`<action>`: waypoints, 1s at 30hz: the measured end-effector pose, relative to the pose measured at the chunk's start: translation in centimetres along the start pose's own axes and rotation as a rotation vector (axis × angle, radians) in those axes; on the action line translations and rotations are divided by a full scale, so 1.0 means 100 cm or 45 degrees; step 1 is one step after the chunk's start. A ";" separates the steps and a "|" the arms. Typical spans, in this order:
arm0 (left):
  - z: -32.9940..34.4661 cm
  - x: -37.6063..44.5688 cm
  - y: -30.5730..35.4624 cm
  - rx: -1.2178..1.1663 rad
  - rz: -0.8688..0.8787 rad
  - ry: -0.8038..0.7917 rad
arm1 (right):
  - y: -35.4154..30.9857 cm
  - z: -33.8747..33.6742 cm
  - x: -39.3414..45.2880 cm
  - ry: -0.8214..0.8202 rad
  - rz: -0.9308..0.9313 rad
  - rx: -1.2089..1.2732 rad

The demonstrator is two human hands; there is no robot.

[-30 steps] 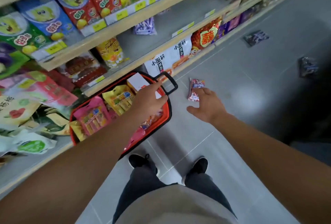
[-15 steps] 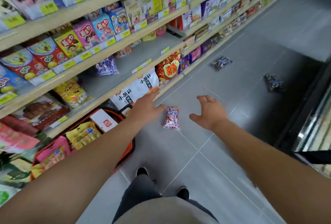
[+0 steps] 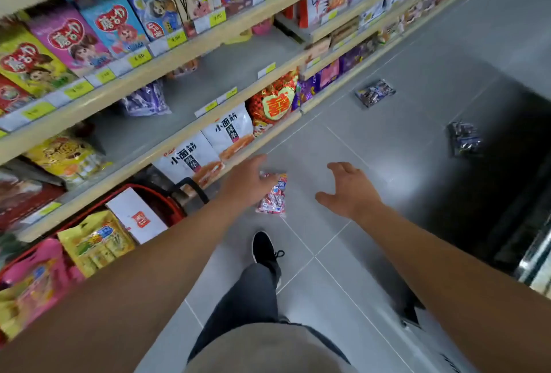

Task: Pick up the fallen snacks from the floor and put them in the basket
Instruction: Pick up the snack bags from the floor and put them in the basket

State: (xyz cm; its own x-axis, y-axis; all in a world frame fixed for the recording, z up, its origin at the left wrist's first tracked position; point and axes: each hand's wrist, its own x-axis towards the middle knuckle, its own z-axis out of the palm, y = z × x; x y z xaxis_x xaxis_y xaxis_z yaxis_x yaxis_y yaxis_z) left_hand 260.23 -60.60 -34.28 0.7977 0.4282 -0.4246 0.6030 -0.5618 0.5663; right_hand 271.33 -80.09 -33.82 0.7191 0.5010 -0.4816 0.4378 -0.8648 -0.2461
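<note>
Two white snack bags [image 3: 208, 149] on the bottom shelf read "小面筋"; a red-gold bag [image 3: 275, 102] beside them shows "囍".

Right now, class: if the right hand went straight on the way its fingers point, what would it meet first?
Probably bare floor: the open right hand points up the aisle between two dark packets, nearer the far packet than the side packet. Depth is unclear.

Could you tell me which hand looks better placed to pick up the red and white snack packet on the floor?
Likely the left hand: it overlaps the red and white snack packet, and the red plastic basket is on its side. The right hand hovers apart, open.
</note>
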 end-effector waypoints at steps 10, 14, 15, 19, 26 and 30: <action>0.010 0.102 -0.010 -0.145 -0.193 -0.095 | 0.002 -0.007 0.120 -0.176 0.018 0.030; 0.031 0.133 -0.017 -0.163 -0.316 -0.094 | 0.016 0.008 0.169 -0.283 0.019 0.088; 0.043 0.142 -0.021 -0.175 -0.354 -0.092 | 0.022 0.016 0.183 -0.327 0.018 0.089; 0.079 0.179 -0.040 -0.238 -0.490 -0.075 | 0.037 0.052 0.234 -0.457 0.043 0.126; 0.174 0.253 -0.109 -0.426 -0.757 -0.079 | 0.065 0.162 0.332 -0.624 0.067 0.180; 0.240 0.301 -0.170 -0.521 -0.869 -0.092 | 0.079 0.250 0.385 -0.670 0.176 0.274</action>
State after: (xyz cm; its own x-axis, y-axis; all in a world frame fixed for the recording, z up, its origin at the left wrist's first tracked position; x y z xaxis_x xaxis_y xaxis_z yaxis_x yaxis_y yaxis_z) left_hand 274.08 -55.18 -73.67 0.2599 0.5295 -0.8076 0.9201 0.1179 0.3734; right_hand 288.96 -68.53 -75.34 0.3731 0.3461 -0.8608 0.2000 -0.9360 -0.2896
